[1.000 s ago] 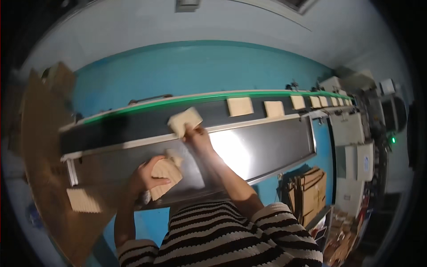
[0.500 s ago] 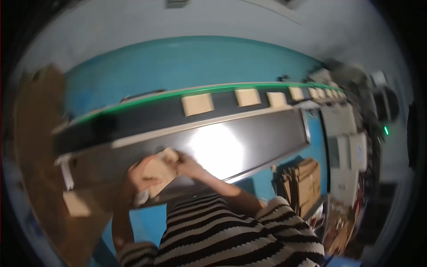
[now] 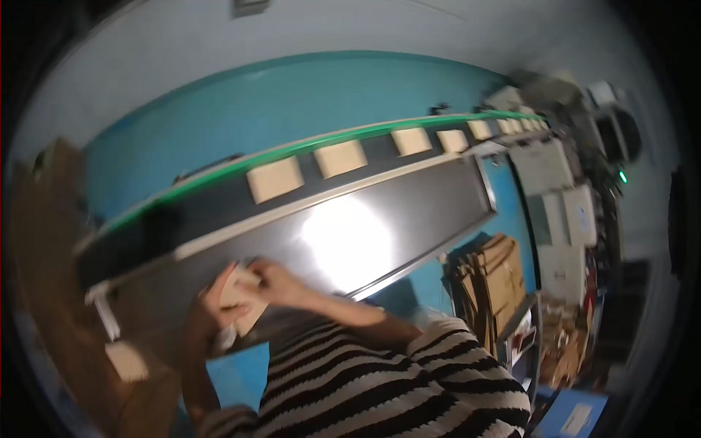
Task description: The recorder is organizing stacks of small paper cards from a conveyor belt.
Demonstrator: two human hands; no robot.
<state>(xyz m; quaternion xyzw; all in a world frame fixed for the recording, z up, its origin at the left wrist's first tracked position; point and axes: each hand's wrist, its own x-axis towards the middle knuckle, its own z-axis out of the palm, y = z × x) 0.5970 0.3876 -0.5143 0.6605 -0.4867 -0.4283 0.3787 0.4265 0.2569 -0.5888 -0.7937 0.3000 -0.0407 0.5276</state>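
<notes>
Our fingers (image 3: 244,281) on both sides are curled around a small stack of tan cardboard pieces (image 3: 239,301), held just above the near edge of the steel table (image 3: 409,219). The left hand (image 3: 208,317) cups the stack from below and seems fully closed on it; the right hand (image 3: 277,283) rests on top, its fingers bent over the upper piece, though blur hides how firmly it pinches. We judge that we are separating one piece from the stack. The next move calls for a clean pinch on the top piece alone, so the others stay behind. Beyond the table runs the dark conveyor belt (image 3: 219,208) with its green edge, carrying a row of tan pieces (image 3: 274,179) spaced apart.
</notes>
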